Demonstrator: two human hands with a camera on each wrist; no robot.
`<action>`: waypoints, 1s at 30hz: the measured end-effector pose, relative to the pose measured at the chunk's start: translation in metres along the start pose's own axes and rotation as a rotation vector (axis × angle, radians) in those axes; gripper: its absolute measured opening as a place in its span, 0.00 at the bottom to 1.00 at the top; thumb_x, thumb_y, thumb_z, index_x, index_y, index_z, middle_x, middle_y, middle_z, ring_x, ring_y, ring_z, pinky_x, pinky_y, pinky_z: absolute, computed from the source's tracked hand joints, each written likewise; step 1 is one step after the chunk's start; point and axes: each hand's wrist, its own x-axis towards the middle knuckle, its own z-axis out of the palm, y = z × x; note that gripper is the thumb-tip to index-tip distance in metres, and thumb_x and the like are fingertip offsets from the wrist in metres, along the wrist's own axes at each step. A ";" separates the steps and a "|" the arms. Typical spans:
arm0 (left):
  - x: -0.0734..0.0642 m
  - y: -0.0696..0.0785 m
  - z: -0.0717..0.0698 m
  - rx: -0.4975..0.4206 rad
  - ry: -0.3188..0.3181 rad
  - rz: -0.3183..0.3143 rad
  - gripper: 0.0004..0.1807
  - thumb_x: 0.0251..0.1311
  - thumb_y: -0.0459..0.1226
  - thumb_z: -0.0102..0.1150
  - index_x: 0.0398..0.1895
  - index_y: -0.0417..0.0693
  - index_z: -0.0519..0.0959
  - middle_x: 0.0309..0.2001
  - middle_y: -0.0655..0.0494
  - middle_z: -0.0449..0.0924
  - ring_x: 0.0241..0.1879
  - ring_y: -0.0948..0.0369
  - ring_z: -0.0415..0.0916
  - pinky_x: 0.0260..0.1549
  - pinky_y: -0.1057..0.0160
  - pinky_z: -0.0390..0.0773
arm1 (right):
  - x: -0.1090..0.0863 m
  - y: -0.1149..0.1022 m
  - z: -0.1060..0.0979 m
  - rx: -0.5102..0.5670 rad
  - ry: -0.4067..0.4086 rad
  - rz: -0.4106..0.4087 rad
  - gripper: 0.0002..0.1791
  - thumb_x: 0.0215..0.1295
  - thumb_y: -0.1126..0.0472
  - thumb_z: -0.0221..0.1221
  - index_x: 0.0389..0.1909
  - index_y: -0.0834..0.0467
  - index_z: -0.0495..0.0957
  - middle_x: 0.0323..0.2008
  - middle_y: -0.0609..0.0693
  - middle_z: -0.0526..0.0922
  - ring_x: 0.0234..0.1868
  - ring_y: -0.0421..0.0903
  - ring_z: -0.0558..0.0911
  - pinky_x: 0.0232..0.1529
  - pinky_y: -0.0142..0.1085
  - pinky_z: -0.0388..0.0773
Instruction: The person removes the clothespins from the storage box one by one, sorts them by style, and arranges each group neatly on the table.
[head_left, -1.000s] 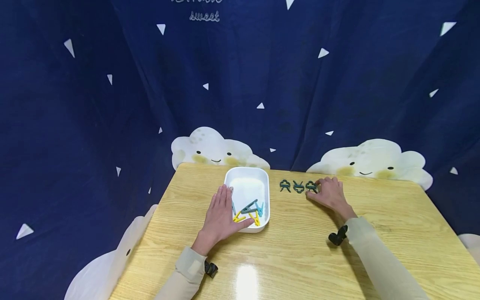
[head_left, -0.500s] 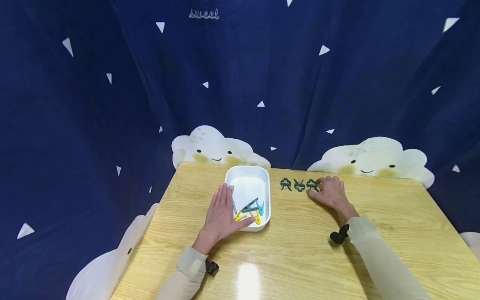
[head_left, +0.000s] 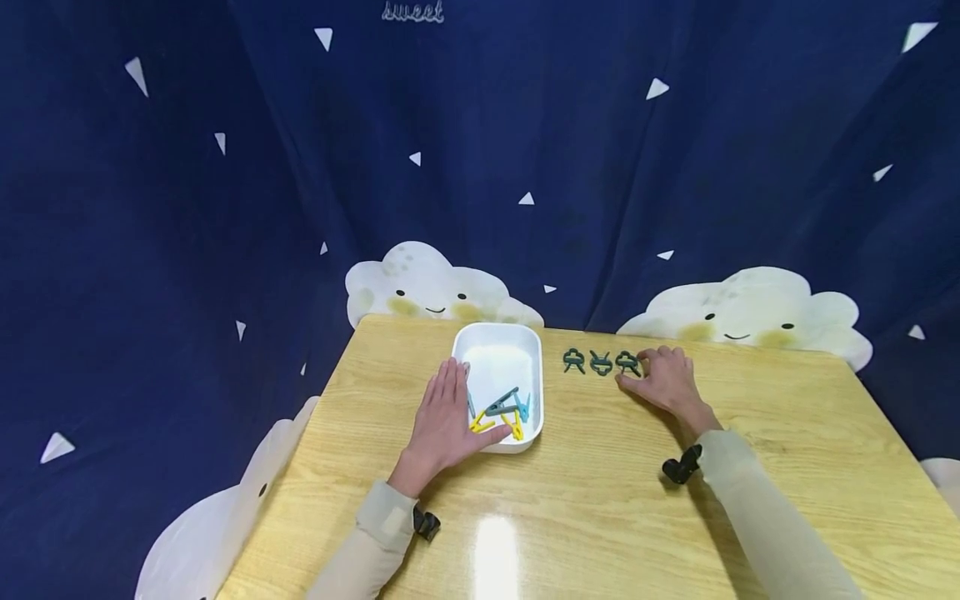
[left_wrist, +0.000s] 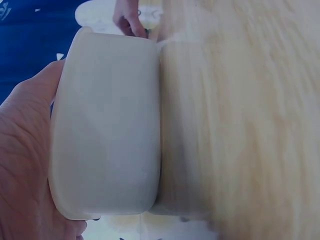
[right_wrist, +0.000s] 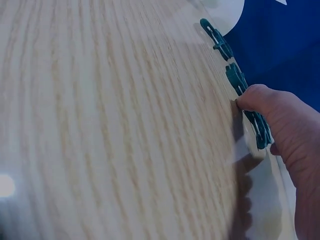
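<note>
A white plastic box (head_left: 498,357) holds several clips: yellow clips (head_left: 517,427), a grey-green clip (head_left: 502,402) and a light blue clip (head_left: 523,407). My left hand (head_left: 442,417) rests along its left rim, fingers straight, thumb stretched over the near corner. In the left wrist view the box's outer wall (left_wrist: 107,125) fills the middle. Right of the box, three dark green clips lie in a row: a left clip (head_left: 573,360), a middle clip (head_left: 601,363) and a right clip (head_left: 627,362). My right hand (head_left: 666,382) pinches the right clip between thumb and fingers, on the table.
The wooden table (head_left: 600,517) has its far edge just behind the green clips. A dark blue curtain (head_left: 480,142) with white triangles and clouds hangs close behind it. Each wrist carries a small black camera, the right camera (head_left: 681,466) and the left camera (head_left: 426,524).
The head view has tilted slightly, so everything on the table appears a little higher. Both hands, the box and the clips keep their places relative to one another.
</note>
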 end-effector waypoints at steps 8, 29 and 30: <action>0.001 0.000 -0.003 -0.009 -0.025 -0.021 0.75 0.49 0.84 0.47 0.84 0.37 0.46 0.84 0.38 0.40 0.84 0.47 0.37 0.81 0.49 0.44 | -0.001 -0.028 -0.002 0.060 0.111 -0.080 0.42 0.53 0.38 0.72 0.56 0.69 0.81 0.43 0.64 0.77 0.44 0.63 0.68 0.45 0.57 0.62; 0.008 -0.023 -0.006 -0.072 -0.062 0.068 0.76 0.50 0.83 0.49 0.84 0.37 0.39 0.85 0.41 0.34 0.84 0.49 0.32 0.81 0.50 0.42 | 0.008 -0.180 0.003 0.166 0.070 -0.369 0.33 0.58 0.40 0.71 0.55 0.61 0.85 0.40 0.55 0.79 0.43 0.53 0.70 0.44 0.46 0.65; 0.008 -0.023 -0.006 -0.071 -0.055 0.072 0.76 0.50 0.83 0.49 0.84 0.37 0.39 0.85 0.40 0.35 0.84 0.49 0.32 0.81 0.50 0.42 | 0.009 -0.187 0.005 0.169 0.059 -0.384 0.33 0.58 0.40 0.71 0.55 0.61 0.85 0.40 0.54 0.79 0.43 0.53 0.70 0.44 0.46 0.65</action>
